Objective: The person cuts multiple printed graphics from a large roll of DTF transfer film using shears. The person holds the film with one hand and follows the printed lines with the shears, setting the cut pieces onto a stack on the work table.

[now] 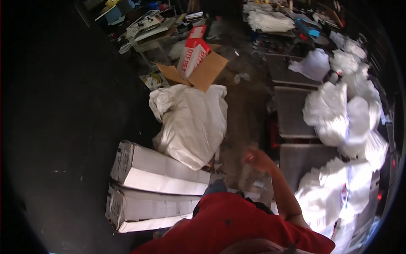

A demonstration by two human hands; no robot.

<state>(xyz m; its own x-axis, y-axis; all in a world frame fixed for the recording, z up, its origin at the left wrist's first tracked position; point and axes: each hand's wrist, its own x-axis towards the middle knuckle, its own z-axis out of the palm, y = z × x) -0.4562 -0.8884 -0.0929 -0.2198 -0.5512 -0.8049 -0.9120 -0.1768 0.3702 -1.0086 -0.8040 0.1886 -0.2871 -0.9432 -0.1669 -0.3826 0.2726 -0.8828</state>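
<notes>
My right hand (253, 158) is held out in front of my body over the floor, between a large white sack (192, 122) and the dark benches on the right. Motion blurs its fingers, so I cannot make out whether they are open or closed. No thing shows clearly in it. My left hand is out of sight. Beside me on the left lie two long white cartons, a farther carton (163, 171) and a nearer carton (156, 206), side by side. The bulging sack stands just beyond them.
An open brown cardboard box (211, 70) with red-and-white packaging (192, 57) stands behind the sack. Dark bench tops (298, 112) run along the right, next to several stuffed white bags (327, 110). Cluttered tables (148, 36) and a white cloth stack (270, 21) are farther back.
</notes>
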